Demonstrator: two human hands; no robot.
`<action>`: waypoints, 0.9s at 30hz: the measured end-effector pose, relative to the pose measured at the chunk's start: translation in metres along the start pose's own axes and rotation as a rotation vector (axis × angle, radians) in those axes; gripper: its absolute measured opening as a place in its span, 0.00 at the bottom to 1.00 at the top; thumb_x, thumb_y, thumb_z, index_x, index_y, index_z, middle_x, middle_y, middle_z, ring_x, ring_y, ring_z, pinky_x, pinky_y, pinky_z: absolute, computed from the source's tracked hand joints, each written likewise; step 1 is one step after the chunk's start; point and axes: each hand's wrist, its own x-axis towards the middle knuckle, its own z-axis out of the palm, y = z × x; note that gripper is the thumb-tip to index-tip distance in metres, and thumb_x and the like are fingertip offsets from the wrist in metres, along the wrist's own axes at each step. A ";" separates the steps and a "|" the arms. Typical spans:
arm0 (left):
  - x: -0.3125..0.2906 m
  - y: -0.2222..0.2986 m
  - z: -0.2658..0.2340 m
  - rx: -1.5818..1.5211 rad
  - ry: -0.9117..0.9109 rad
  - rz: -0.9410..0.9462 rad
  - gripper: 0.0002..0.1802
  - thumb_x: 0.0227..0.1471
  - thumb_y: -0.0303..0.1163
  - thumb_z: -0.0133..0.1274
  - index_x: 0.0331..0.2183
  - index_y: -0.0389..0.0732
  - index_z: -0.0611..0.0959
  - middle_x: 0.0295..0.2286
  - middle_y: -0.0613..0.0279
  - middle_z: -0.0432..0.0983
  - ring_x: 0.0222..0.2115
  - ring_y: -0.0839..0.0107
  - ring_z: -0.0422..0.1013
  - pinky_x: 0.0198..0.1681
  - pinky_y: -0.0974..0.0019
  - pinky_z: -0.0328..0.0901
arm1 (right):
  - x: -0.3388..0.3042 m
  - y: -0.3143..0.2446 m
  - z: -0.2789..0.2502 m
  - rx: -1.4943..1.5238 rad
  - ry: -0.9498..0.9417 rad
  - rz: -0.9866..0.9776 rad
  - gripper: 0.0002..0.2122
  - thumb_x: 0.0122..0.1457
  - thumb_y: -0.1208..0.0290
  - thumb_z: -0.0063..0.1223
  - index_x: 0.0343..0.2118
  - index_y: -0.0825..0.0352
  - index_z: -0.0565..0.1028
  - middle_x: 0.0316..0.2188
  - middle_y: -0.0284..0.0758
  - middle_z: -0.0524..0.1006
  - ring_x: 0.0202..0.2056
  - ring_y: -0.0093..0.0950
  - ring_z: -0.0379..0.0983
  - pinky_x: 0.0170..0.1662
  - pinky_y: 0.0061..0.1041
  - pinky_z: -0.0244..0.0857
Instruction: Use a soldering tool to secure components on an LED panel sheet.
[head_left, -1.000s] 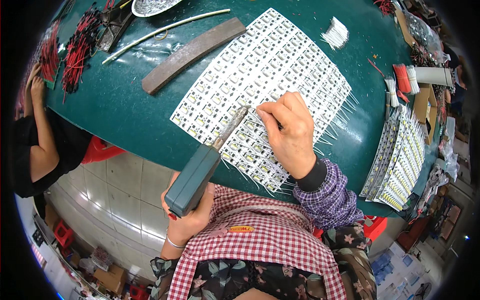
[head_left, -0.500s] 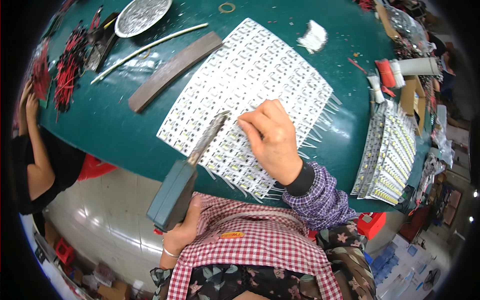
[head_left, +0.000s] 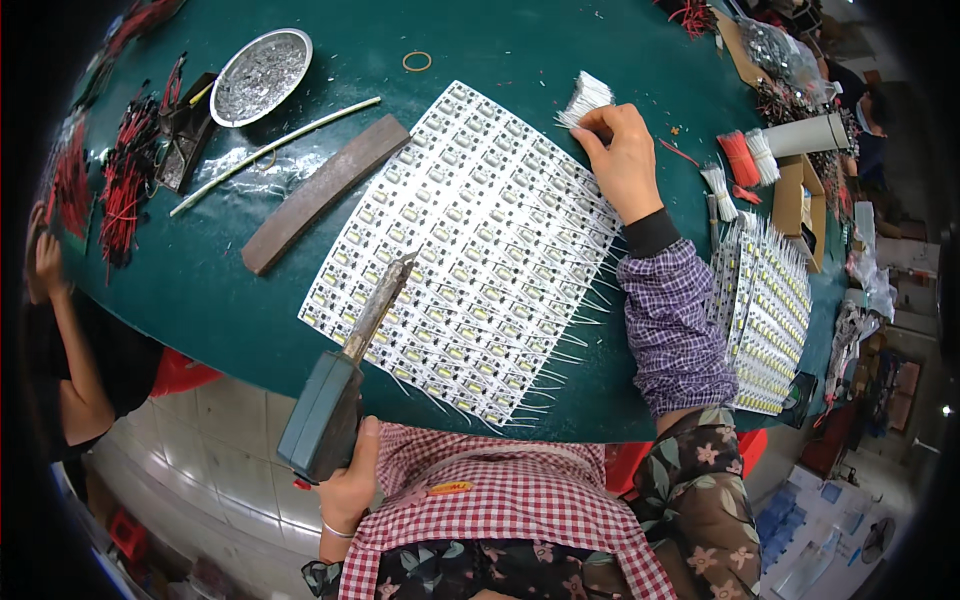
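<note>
My left hand, low and left of centre, is wrapped round the handle of a dark green soldering gun. Its long, crusted metal tip reaches over a white sheet of small circuit boards, ending just above or on the sheet; which one I cannot tell. Yellowish chips and black parts cover the sheet in rows, and thin white wires stick out along its right and lower edges. Beyond its far right corner, thumb and fingers of my right hand pinch at the near end of a small pile of short white wires.
Left of the sheet lie a brown bar, a pale thin rod and a metal bowl of silvery scraps. Wired board sheets are stacked at right, near red wires and a carton. Another person's arm is far left.
My right hand has moved from over the sheet, away and to the right, to the white wire pile. The soldering gun has shifted slightly left and nearer. The whole view has shifted somewhat.
</note>
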 end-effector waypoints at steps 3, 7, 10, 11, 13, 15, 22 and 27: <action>0.003 0.003 0.001 0.007 -0.003 -0.001 0.22 0.56 0.13 0.57 0.53 0.28 0.76 0.47 0.52 0.79 0.22 0.81 0.67 0.23 0.73 0.63 | 0.002 0.003 0.007 -0.070 0.010 -0.068 0.05 0.56 0.75 0.64 0.31 0.67 0.77 0.33 0.39 0.73 0.40 0.40 0.71 0.42 0.38 0.66; 0.005 0.006 0.004 0.002 -0.025 0.013 0.23 0.55 0.13 0.57 0.53 0.28 0.76 0.46 0.53 0.79 0.23 0.80 0.68 0.23 0.73 0.63 | 0.002 0.003 0.008 -0.143 0.039 -0.133 0.05 0.58 0.77 0.62 0.31 0.67 0.75 0.34 0.39 0.75 0.40 0.41 0.72 0.42 0.39 0.67; 0.006 0.008 0.005 0.050 -0.045 0.034 0.23 0.55 0.12 0.57 0.53 0.28 0.76 0.46 0.53 0.79 0.23 0.80 0.67 0.23 0.73 0.64 | 0.002 -0.004 0.001 -0.198 0.069 -0.181 0.04 0.59 0.78 0.60 0.33 0.67 0.75 0.32 0.39 0.76 0.38 0.40 0.73 0.40 0.38 0.67; 0.007 0.011 0.006 0.043 -0.048 0.029 0.23 0.55 0.13 0.57 0.53 0.28 0.76 0.46 0.53 0.79 0.23 0.80 0.67 0.23 0.72 0.64 | 0.000 -0.009 -0.005 -0.155 0.088 -0.178 0.03 0.59 0.78 0.60 0.33 0.67 0.76 0.32 0.39 0.76 0.37 0.40 0.73 0.39 0.38 0.67; 0.005 0.010 0.005 0.053 -0.042 0.014 0.23 0.55 0.13 0.57 0.53 0.28 0.76 0.46 0.54 0.79 0.23 0.80 0.67 0.23 0.72 0.64 | -0.008 -0.033 -0.015 -0.052 0.115 -0.180 0.03 0.59 0.78 0.60 0.33 0.67 0.76 0.30 0.39 0.76 0.35 0.40 0.73 0.38 0.37 0.67; 0.003 0.008 0.003 0.078 -0.049 0.001 0.23 0.56 0.13 0.57 0.54 0.28 0.76 0.46 0.54 0.79 0.23 0.80 0.67 0.23 0.72 0.64 | -0.027 -0.070 -0.021 0.062 0.096 -0.174 0.02 0.58 0.80 0.60 0.33 0.68 0.79 0.29 0.39 0.76 0.31 0.39 0.74 0.35 0.34 0.67; 0.007 0.014 0.006 0.041 -0.096 0.011 0.23 0.56 0.14 0.58 0.54 0.29 0.77 0.47 0.53 0.80 0.24 0.81 0.67 0.24 0.72 0.64 | -0.110 -0.146 -0.006 0.337 -0.090 -0.217 0.08 0.49 0.85 0.66 0.32 0.68 0.80 0.25 0.36 0.74 0.29 0.35 0.73 0.30 0.33 0.67; 0.006 0.017 0.001 0.077 -0.114 0.022 0.23 0.56 0.15 0.59 0.54 0.30 0.78 0.45 0.55 0.80 0.24 0.81 0.68 0.24 0.73 0.64 | -0.132 -0.152 0.006 0.291 -0.073 -0.181 0.10 0.47 0.85 0.66 0.33 0.68 0.80 0.23 0.35 0.69 0.27 0.33 0.70 0.28 0.32 0.65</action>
